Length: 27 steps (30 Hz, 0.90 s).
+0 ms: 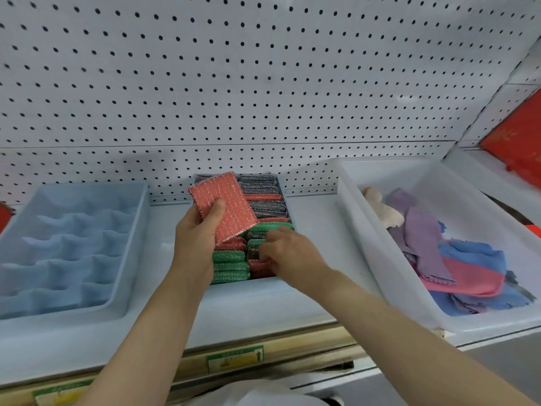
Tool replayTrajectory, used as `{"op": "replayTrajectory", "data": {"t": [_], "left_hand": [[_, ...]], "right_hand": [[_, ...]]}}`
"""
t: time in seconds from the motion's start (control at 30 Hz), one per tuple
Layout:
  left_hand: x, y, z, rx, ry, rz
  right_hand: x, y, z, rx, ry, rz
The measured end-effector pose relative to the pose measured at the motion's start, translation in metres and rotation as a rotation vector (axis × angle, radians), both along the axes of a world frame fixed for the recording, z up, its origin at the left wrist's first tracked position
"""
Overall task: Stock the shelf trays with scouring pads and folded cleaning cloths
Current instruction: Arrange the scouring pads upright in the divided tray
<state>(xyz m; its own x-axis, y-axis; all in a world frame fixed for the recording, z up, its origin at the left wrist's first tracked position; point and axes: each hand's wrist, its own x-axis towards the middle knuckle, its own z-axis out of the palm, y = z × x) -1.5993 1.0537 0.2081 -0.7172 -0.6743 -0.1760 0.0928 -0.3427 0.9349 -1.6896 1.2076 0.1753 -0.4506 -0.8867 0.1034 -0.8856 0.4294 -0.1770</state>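
My left hand [196,233] grips a red scouring pad [224,205] and holds it flat above the middle tray [284,191]. That narrow tray is packed with red, green and grey scouring pads [231,266] standing on edge. My right hand [288,253] reaches into the tray's front right part, its curled fingertips pressed among the green and red pads; I cannot tell if it pinches one. A white bin [380,244] on the right holds loose cleaning cloths [456,268] in purple, pink, blue and cream.
A light blue divided tray [128,259] with several empty cells sits at the left of the white shelf [316,238]. White pegboard [234,83] rises behind. A red box [518,136] stands at the far right. Price labels run along the shelf's front rail [234,358].
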Motion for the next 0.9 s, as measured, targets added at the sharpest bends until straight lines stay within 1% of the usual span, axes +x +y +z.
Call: {"op": "replayTrajectory", "data": {"t": [0.03,0.07,0.1,0.13,0.17,0.2,0.23,0.3,0.33,0.37,0.43,0.47,0.5,0.53,0.57,0.6,0.67,0.7,0.73,0.8,0.9], "left_hand": [[0.001,0.000,0.000,-0.019,-0.006,-0.016],[0.002,-0.001,0.000,-0.035,-0.009,-0.028],[0.002,-0.001,-0.001,-0.053,-0.011,-0.035],[0.002,-0.001,-0.001,-0.061,-0.012,-0.044],[0.001,0.001,-0.001,-0.075,-0.016,-0.063],[0.000,0.002,-0.002,-0.086,-0.020,-0.092],[-0.001,0.005,-0.002,-0.110,-0.027,-0.131],[-0.003,0.009,-0.004,-0.191,-0.065,-0.190],[-0.005,0.009,-0.005,-0.273,-0.096,-0.201],[-0.005,0.008,-0.008,-0.414,-0.130,-0.197],[-0.003,0.002,-0.019,-0.855,-0.256,-0.172],[-0.003,-0.002,-0.028,-1.076,-0.354,-0.186],[-0.001,-0.003,-0.036,-1.245,-0.470,-0.221],[-0.002,-0.005,-0.048,-1.351,-0.576,-0.264],[-0.002,-0.005,-0.054,-1.400,-0.646,-0.294],[-0.004,-0.006,-0.058,-1.388,-0.673,-0.307],[-0.009,-0.008,-0.057,-1.302,-0.645,-0.304],[-0.010,-0.009,-0.056,-1.276,-0.632,-0.299],[-0.012,-0.010,-0.055,-1.278,-0.630,-0.294],[-0.011,-0.011,-0.058,-1.312,-0.654,-0.298],[-0.010,-0.010,-0.060,-1.333,-0.666,-0.287]], "right_hand": [[-0.004,0.002,0.004,-0.054,-0.075,-0.022],[-0.008,0.005,0.013,-0.116,-0.226,-0.097],[-0.011,0.007,0.024,-0.207,-0.448,-0.213],[-0.014,0.009,0.036,-0.347,-0.689,-0.314],[-0.017,0.010,0.044,-0.507,-0.921,-0.390],[-0.020,0.009,0.050,-0.619,-1.100,-0.436],[-0.018,0.007,0.054,-0.662,-1.223,-0.447],[-0.013,0.003,0.056,-0.640,-1.312,-0.448],[-0.012,0.002,0.057,-0.643,-1.301,-0.460],[-0.014,0.004,0.059,-0.661,-1.265,-0.472],[-0.020,0.013,0.066,-0.665,-1.106,-0.487],[-0.022,0.019,0.070,-0.620,-1.020,-0.485],[-0.023,0.025,0.074,-0.551,-0.951,-0.474],[-0.021,0.028,0.077,-0.462,-0.878,-0.448],[-0.015,0.029,0.082,-0.350,-0.781,-0.414],[-0.010,0.028,0.084,-0.218,-0.649,-0.378],[0.001,0.018,0.088,0.040,-0.390,-0.311],[0.004,0.014,0.089,0.132,-0.310,-0.291],[0.006,0.011,0.089,0.197,-0.265,-0.281],[0.008,0.011,0.090,0.265,-0.242,-0.275],[0.007,0.021,0.101,0.229,-0.232,-0.270]]}}
